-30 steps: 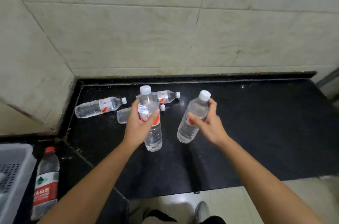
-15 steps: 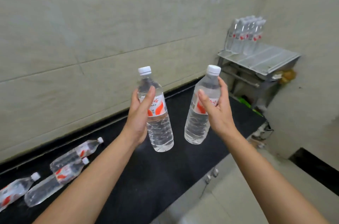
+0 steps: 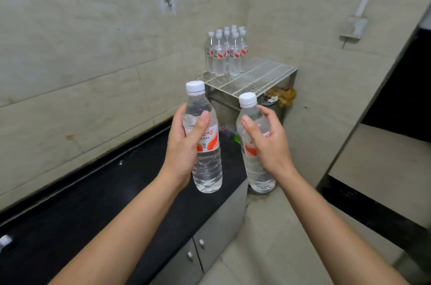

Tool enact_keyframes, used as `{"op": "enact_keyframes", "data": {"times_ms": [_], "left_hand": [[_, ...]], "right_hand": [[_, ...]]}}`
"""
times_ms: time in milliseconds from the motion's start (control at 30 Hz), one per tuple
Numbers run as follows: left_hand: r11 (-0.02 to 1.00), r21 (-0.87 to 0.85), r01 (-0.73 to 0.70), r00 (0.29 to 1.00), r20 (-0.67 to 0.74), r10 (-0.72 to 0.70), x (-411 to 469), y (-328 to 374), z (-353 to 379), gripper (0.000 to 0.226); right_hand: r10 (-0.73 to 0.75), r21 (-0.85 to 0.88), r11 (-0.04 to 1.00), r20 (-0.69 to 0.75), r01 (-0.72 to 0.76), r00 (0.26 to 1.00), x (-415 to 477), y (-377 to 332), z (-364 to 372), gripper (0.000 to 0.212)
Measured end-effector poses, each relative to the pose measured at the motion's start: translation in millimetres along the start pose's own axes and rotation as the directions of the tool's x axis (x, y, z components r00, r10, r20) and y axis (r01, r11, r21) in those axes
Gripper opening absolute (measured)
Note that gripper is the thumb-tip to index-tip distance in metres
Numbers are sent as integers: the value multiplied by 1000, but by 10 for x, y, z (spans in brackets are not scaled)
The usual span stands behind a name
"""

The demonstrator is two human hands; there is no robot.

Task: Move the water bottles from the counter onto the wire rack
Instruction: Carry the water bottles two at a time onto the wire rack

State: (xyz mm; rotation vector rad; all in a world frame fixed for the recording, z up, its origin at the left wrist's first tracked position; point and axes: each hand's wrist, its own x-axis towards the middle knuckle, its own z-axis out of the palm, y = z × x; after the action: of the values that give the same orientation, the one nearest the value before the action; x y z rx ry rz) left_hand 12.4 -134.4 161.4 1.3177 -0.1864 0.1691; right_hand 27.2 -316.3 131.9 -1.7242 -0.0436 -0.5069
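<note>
Both hands, left hand and right hand, are each gripping an upright bottle, left bottle and right bottle, with the wire rack sitting ahead, slightly nearer the right one.

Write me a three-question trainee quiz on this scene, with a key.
1. True or false: the left hand grips the left bottle by its cap.
2. The right hand grips: A) a cup B) the right bottle C) nothing.
3. Fill in: the racked bottles standing on the wire rack have ____ caps.
Key: 1 false, it grips the body; 2 B; 3 white.
</note>
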Motion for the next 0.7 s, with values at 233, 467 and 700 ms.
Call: {"op": "enact_keyframes", "data": {"times_ms": [233, 467, 700], "left_hand": [[999, -39, 27, 1000, -14, -27, 945, -550, 563, 58], [997, -74, 27, 1000, 6, -26, 2404, -965, 1135, 53], [1000, -19, -5, 1000, 5, 5, 3578, -1154, 1728, 66]], "right_hand": [[113, 102, 989, -69, -106, 991, 872, 639, -282, 58], [57, 80, 996, -121, -47, 991, 2334, 874, -486, 51], [3, 28, 1000, -207, 3, 978, 3491, 1024, -818, 34]]}}
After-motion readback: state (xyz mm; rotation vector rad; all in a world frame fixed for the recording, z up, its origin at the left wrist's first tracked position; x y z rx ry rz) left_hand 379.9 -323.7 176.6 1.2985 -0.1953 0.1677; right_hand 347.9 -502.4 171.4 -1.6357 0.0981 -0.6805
